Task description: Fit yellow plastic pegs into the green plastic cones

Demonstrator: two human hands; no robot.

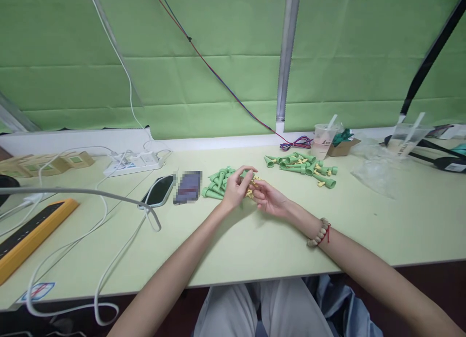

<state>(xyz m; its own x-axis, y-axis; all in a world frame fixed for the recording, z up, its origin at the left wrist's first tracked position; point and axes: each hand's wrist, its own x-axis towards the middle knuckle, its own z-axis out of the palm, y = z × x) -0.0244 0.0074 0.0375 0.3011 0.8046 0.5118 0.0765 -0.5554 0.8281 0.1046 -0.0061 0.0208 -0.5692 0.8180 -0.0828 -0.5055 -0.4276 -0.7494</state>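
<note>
i see my left hand (236, 187) and right hand (268, 197), fingers pinched together on a small yellow plastic piece (252, 185) mid-table, between an apparently finished near pile of green plastic cones (217, 183) and a far pile of green cones with yellow pieces (304, 168) seemingly left.

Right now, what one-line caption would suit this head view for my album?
Left hand and right hand pinch small yellow pieces beside a pile of green cones.
</note>
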